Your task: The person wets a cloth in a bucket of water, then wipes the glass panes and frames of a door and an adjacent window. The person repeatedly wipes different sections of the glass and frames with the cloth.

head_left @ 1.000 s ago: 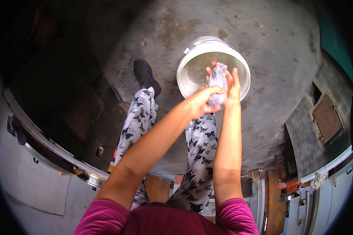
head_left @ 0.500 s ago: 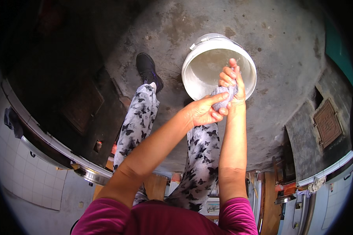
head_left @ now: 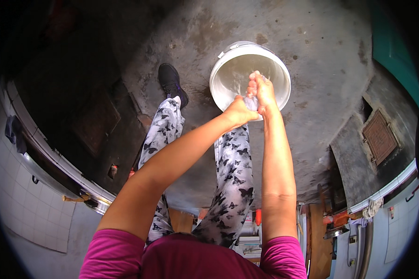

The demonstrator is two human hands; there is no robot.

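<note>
My left hand and my right hand are both closed round a wet, light grey cloth, which is squeezed into a twisted bundle between them. Only a small part of the cloth shows, as my fingers cover most of it. Water runs off it in a thin stream. Below my hands stands a white round bucket with cloudy water in it. My right fist is over the bucket's opening, while my left hand is at its near rim.
The bucket stands on a stained concrete floor. My dark shoe is left of it. A dark block with a rusty metal door stands at the right, near a green surface. A tiled counter edge curves along the left.
Both hands have tightened and turned round the cloth, and water now streams from it. The fingers were looser before, with more of the cloth showing. The view has shifted slightly.
</note>
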